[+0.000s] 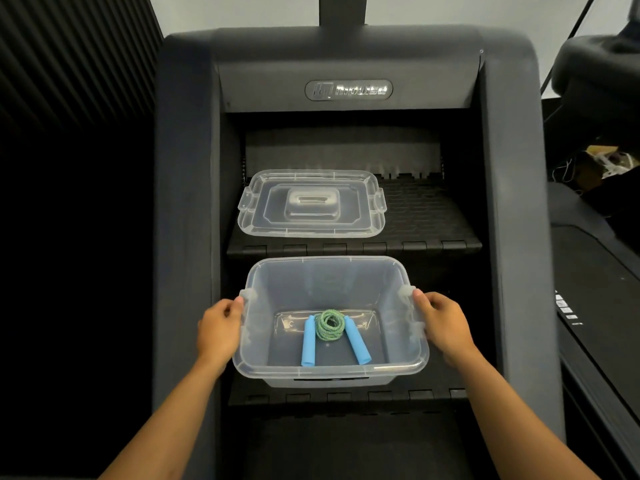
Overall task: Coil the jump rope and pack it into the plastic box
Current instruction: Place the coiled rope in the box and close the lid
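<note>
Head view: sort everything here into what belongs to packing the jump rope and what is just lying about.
Belongs to the job:
- jump rope, coiled, lying inside the box
- plastic box, held at both sides
- lid, off, on the step above
- left hand
- right hand

Just lying about:
- stair machine
- clutter at far right

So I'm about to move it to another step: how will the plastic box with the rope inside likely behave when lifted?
The plastic box looks thin-walled, so probably light and slightly flexible. Left hand and right hand grip opposite sides, which should keep it level. The jump rope lies loose, so may slide if tilted.
</note>
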`<action>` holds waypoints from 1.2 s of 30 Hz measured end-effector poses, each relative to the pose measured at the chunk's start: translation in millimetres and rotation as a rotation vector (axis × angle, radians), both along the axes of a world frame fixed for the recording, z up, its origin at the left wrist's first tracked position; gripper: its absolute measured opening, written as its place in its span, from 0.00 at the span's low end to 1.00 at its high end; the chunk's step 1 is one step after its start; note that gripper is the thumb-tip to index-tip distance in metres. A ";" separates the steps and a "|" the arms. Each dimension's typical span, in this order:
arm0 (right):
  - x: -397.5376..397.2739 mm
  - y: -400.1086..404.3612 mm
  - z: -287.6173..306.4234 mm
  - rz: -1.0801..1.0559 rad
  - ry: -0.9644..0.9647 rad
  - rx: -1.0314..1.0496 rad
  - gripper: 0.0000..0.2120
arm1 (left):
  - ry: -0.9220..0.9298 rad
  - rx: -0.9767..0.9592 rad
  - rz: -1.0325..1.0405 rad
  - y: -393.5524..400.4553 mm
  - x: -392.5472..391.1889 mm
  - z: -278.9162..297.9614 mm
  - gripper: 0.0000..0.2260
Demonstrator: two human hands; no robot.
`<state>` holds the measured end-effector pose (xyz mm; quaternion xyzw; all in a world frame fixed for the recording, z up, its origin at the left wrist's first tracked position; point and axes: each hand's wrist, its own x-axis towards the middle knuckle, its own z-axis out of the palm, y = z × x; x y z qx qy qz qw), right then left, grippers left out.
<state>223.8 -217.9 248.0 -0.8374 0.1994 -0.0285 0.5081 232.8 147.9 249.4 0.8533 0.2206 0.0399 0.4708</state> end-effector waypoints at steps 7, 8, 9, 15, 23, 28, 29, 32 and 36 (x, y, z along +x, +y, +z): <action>10.2 -3.5 12.3 -0.036 0.056 -0.028 0.11 | -0.014 -0.031 0.035 -8.4 0.0 -3.2 0.18; 17.0 -3.4 15.7 -0.067 0.053 -0.049 0.10 | -0.015 -0.030 0.037 -9.0 0.1 -2.7 0.18; 26.3 -2.0 20.2 -0.100 0.031 -0.091 0.12 | -0.016 -0.030 0.040 -9.2 0.4 -2.4 0.18; 106.2 39.5 45.3 0.317 -0.266 -0.530 0.21 | -0.026 -0.017 0.045 -10.9 -1.1 -1.1 0.18; 135.3 70.3 35.6 0.542 -0.114 -0.790 0.27 | -0.004 0.013 0.024 -11.2 -0.2 2.3 0.17; 127.2 69.7 28.6 0.467 -0.192 -0.803 0.11 | 0.001 0.089 0.031 -8.1 7.9 11.0 0.07; 123.2 68.2 27.7 0.454 -0.215 -0.797 0.08 | -0.011 0.105 0.031 -8.3 9.9 13.7 0.04; 109.2 62.3 27.4 0.433 -0.275 -0.772 0.04 | -0.071 0.146 0.004 -9.1 21.1 20.6 0.12; 88.0 54.4 39.0 0.393 -0.401 -0.697 0.05 | -0.179 0.136 -0.040 -13.6 33.4 37.6 0.21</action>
